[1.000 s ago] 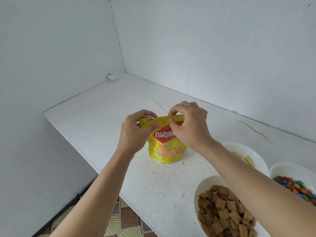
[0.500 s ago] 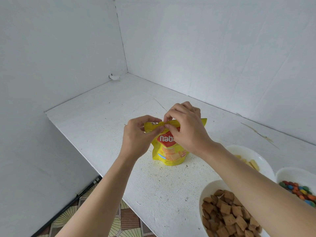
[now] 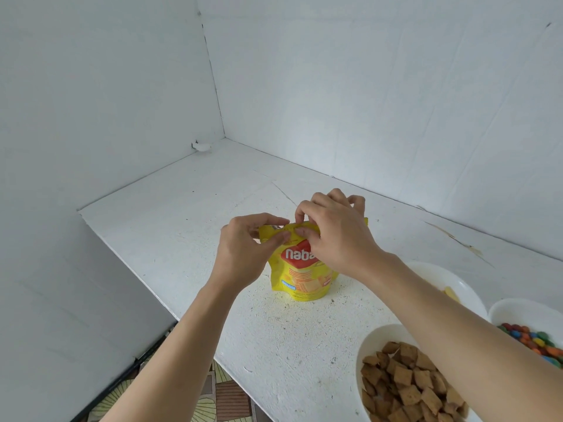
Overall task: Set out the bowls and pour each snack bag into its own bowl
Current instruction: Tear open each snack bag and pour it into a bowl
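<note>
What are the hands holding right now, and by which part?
Both hands pinch the yellow snack bag by its top edge: left hand at the left end, right hand nearer the middle.

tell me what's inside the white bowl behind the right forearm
A few pale yellow pieces show in the bowl. The right forearm covers its near part, so how much more it holds cannot be seen.

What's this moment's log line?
left hand, right hand: pinch snack bag top | snack bag: upright on table | cereal bowl, candy bowl, wafer bowl: holding snacks
</note>
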Tool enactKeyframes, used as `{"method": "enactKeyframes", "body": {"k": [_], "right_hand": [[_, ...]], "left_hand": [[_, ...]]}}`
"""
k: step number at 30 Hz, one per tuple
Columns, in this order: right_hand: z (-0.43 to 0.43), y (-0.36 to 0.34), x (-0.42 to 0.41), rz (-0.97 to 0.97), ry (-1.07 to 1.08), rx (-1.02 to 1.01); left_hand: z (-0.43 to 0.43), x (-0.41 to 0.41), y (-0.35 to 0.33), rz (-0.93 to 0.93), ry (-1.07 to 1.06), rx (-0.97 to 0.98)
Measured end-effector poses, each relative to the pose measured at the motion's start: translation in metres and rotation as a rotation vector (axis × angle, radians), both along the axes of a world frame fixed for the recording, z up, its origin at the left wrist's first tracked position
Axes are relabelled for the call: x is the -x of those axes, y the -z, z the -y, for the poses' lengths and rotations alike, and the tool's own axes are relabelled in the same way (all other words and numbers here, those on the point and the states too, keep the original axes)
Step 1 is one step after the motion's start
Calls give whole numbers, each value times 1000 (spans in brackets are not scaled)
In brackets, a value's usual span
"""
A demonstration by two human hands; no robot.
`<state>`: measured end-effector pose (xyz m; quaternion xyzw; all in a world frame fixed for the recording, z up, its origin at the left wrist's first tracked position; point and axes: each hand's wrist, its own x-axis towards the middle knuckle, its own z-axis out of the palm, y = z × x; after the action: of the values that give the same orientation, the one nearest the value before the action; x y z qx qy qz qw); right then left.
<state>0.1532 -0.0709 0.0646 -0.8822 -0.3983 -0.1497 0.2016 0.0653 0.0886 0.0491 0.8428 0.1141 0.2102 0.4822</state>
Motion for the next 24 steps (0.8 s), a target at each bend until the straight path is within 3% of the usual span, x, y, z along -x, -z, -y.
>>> {"method": "enactKeyframes", "body": {"k": [6, 12, 16, 24], "right_hand": [[10, 3, -2, 58, -80, -173], [24, 5, -3, -263, -291, -337], [32, 4, -2, -279, -311, -313], [39, 1, -1, -285, -335, -243]], "left_hand": [[-4, 3, -21, -42, 137, 91], [1, -5, -33, -218, 217, 139], [4, -8, -34, -278, 272, 228], [12, -9, -45, -234, 297, 57]]}}
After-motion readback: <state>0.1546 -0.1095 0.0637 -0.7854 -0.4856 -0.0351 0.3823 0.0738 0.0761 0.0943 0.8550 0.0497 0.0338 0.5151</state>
